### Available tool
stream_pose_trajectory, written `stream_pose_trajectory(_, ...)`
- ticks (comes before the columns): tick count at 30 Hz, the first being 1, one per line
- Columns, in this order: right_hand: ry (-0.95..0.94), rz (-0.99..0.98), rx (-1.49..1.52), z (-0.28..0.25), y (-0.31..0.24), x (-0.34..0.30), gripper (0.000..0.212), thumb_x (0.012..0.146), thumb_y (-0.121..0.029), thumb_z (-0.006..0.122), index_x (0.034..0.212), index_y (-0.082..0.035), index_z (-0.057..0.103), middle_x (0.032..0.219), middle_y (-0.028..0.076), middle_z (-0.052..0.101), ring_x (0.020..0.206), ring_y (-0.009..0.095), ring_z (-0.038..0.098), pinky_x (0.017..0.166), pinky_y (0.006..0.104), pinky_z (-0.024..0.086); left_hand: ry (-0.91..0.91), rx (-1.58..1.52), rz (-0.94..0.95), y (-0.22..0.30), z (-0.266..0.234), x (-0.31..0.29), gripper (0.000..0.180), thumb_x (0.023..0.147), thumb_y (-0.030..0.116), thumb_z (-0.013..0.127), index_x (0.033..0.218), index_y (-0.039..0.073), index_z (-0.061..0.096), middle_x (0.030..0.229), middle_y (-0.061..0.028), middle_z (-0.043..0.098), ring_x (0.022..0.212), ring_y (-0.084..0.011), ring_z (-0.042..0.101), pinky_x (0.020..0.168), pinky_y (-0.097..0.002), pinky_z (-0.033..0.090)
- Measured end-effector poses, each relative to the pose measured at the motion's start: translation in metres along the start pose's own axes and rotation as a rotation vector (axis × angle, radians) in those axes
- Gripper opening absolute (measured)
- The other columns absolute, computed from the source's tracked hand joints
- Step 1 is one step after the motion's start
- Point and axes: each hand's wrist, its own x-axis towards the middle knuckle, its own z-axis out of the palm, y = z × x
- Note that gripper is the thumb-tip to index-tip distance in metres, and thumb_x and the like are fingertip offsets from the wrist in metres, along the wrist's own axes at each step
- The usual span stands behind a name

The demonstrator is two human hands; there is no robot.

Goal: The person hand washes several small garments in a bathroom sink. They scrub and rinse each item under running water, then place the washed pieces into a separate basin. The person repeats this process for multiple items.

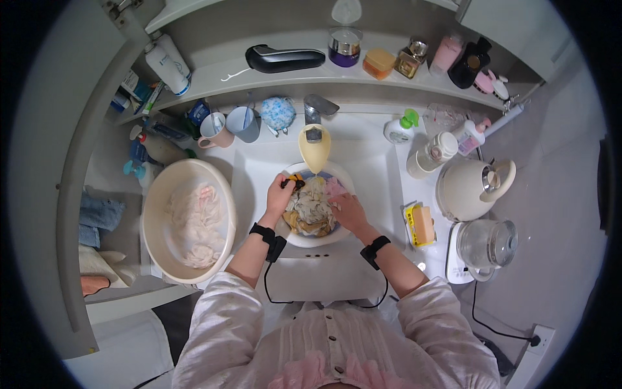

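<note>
In the sink [376, 168] stands a round white basin [346, 175] with a heap of white, tan and bluish laundry [310, 206]. My left hand [278, 196] is at the basin's left side, its fingers closed on a small black and yellow-orange cloth [295, 183]. Opposite, my right hand [350, 212] reaches in over the rim, fingers bent at a pink cloth [335, 188]. Its fingertips are partly hidden among the clothes. Above the heap hangs a cream, leaf-shaped spout piece [315, 148] on the faucet [313, 110].
A large cream tub [148, 220] with pale pinkish clothes stands left. On the right are a soap bar [424, 224] on a yellow wrapper, a cream kettle [465, 188], a glass pot [486, 243] and a green-topped pump bottle [400, 129]. Cups [243, 124] stand behind, below a shelf [220, 78].
</note>
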Motion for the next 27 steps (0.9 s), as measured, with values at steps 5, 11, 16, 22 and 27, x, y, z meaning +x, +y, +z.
stream_pose_trajectory(5,0.05,-0.04,-0.03,0.002,-0.01,-0.019,0.021,0.085,-0.019,0.065,0.106,-0.017,0.072,0.115,0.011,0.063,0.116,0.034,0.054,0.099,0.0442,0.047,0.016,0.312,0.12,-0.011,0.011,0.002,0.038,0.082,0.007,0.065,0.114,0.004,0.045,0.1,-0.0228,0.061,0.092,-0.0409,0.061,0.086,-0.0432,0.049)
stream_pose_trajectory(11,0.067,-0.037,0.02,0.005,-0.013,-0.047,0.022,0.083,-0.016,0.065,0.103,-0.018,0.072,0.111,0.011,0.063,0.113,0.036,0.055,0.095,0.0451,0.049,-0.265,0.949,0.119,-0.028,0.043,-0.005,0.056,0.086,0.042,0.061,0.132,0.012,0.048,0.13,-0.0195,0.052,0.122,-0.0353,0.049,0.101,-0.0495,0.039)
stream_pose_trajectory(16,0.157,-0.141,0.043,0.01,-0.015,-0.069,0.021,0.083,-0.016,0.065,0.103,-0.018,0.071,0.108,0.011,0.063,0.107,0.037,0.056,0.09,0.0464,0.05,-0.227,1.199,0.069,-0.032,0.065,0.004,0.058,0.085,0.053,0.054,0.125,0.011,0.051,0.126,-0.0143,0.052,0.123,-0.0319,0.048,0.104,-0.047,0.035)
stream_pose_trajectory(22,0.168,-0.045,0.17,-0.008,-0.012,-0.071,0.021,0.083,-0.016,0.065,0.104,-0.015,0.07,0.106,0.013,0.063,0.104,0.037,0.057,0.092,0.0455,0.048,-0.046,0.83,0.262,-0.018,0.049,-0.015,0.044,0.082,0.033,0.073,0.107,0.005,0.051,0.11,-0.0163,0.057,0.099,-0.0351,0.058,0.087,-0.0442,0.046)
stream_pose_trajectory(27,0.098,-0.026,0.372,-0.011,-0.029,-0.058,0.023,0.084,-0.016,0.063,0.105,-0.014,0.069,0.11,0.016,0.063,0.107,0.036,0.057,0.092,0.0455,0.047,-0.071,-0.339,-0.221,0.02,0.032,-0.036,0.02,0.092,0.008,0.064,0.103,0.007,0.047,0.108,-0.0133,0.063,0.081,-0.0246,0.065,0.076,-0.0368,0.058)
